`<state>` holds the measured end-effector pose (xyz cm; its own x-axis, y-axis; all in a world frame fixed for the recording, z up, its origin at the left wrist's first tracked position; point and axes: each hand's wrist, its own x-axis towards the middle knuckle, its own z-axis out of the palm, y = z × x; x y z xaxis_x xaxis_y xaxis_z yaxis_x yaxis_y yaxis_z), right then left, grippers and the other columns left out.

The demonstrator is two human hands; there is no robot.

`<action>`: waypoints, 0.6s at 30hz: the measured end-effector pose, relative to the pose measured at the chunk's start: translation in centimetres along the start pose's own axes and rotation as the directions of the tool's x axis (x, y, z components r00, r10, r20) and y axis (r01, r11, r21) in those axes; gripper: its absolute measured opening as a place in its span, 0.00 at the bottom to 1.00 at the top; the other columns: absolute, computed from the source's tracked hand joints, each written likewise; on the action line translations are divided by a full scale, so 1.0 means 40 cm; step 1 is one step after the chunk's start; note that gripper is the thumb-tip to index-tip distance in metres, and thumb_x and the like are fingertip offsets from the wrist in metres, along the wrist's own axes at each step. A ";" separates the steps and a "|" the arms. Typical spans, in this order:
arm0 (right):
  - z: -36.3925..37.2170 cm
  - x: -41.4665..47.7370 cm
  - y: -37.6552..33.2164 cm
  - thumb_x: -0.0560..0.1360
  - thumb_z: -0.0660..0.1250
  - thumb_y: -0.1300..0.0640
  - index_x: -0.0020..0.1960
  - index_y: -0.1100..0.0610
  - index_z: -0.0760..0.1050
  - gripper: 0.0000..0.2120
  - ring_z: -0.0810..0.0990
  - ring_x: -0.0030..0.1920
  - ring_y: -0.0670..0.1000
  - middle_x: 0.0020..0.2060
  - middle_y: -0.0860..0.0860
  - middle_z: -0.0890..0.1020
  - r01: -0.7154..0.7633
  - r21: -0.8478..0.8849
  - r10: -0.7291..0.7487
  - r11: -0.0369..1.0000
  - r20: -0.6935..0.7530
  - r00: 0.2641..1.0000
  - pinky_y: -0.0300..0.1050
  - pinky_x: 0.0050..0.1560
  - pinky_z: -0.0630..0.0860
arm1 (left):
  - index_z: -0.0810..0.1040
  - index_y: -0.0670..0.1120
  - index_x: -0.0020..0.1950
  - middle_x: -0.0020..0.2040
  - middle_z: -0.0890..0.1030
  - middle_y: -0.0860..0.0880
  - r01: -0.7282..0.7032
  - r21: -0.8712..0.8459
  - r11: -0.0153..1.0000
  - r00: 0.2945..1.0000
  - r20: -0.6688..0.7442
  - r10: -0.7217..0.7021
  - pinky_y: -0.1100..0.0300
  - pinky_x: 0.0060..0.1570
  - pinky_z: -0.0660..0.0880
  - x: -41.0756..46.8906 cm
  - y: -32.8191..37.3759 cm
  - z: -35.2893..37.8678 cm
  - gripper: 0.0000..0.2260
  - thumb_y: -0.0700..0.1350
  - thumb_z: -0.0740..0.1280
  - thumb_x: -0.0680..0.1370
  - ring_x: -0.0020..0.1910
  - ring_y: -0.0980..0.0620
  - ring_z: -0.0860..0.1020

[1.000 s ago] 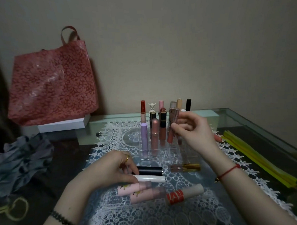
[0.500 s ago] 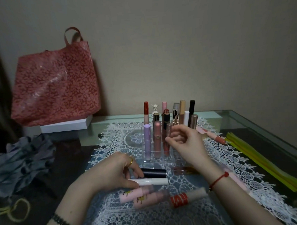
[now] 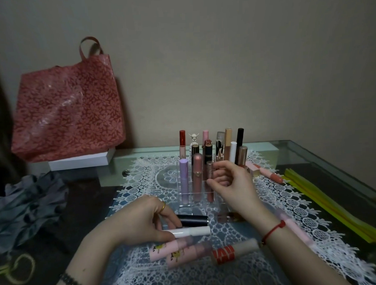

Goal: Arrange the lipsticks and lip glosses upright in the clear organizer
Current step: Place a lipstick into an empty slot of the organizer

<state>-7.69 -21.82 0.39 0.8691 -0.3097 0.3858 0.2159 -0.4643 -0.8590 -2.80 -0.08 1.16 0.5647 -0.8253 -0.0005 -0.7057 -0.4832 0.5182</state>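
Observation:
The clear organizer (image 3: 186, 204) stands on the lace mat with several tubes upright in it, among them a lilac tube (image 3: 184, 174) and a pink tube (image 3: 197, 172) in the front row. My right hand (image 3: 231, 183) pinches a rose lip gloss (image 3: 210, 190) that stands in the front row beside the pink tube. My left hand (image 3: 140, 220) lies in front of the organizer, thumb on a white lipstick (image 3: 194, 231) and fingers on a black lipstick (image 3: 195, 220). Two pink tubes (image 3: 165, 248) and a red-labelled gloss (image 3: 233, 250) lie flat nearer to me.
A gold-capped gloss (image 3: 229, 217) lies under my right wrist and a coral tube (image 3: 268, 174) lies right of the organizer. A red patterned bag (image 3: 68, 108) on a white box (image 3: 81, 161) is back left, grey cloth (image 3: 25, 207) left, yellow strips (image 3: 330, 203) right.
My right hand brought the rose lip gloss down from above the organizer into the front row. My left hand stayed on the white and black lipsticks.

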 end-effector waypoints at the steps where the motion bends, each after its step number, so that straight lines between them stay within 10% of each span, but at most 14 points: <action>1: -0.001 0.000 -0.001 0.70 0.69 0.66 0.55 0.55 0.73 0.16 0.72 0.31 0.41 0.34 0.48 0.75 -0.005 0.012 0.005 1.000 0.007 1.000 0.27 0.34 0.72 | 0.81 0.61 0.43 0.39 0.81 0.68 0.004 -0.017 1.000 1.000 0.001 -0.004 0.68 0.35 0.74 -0.001 0.001 0.000 0.10 0.47 0.73 0.67 0.35 0.60 0.80; 18: -0.008 -0.001 0.002 0.69 0.70 0.65 0.51 0.51 0.73 0.15 0.74 0.31 0.40 0.35 0.50 0.77 0.013 0.024 -0.013 1.000 -0.017 1.000 0.29 0.33 0.73 | 0.80 0.64 0.48 0.44 0.83 0.58 -0.058 -0.290 0.955 0.980 -0.201 -0.001 0.62 0.44 0.78 0.000 0.025 0.002 0.15 0.45 0.74 0.68 0.37 0.54 0.81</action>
<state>-7.85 -22.12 0.40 0.8584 -0.3179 0.4025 0.2380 -0.4484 -0.8616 -3.55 -0.59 1.59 0.6399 -0.7493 0.1705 -0.5828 -0.3286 0.7432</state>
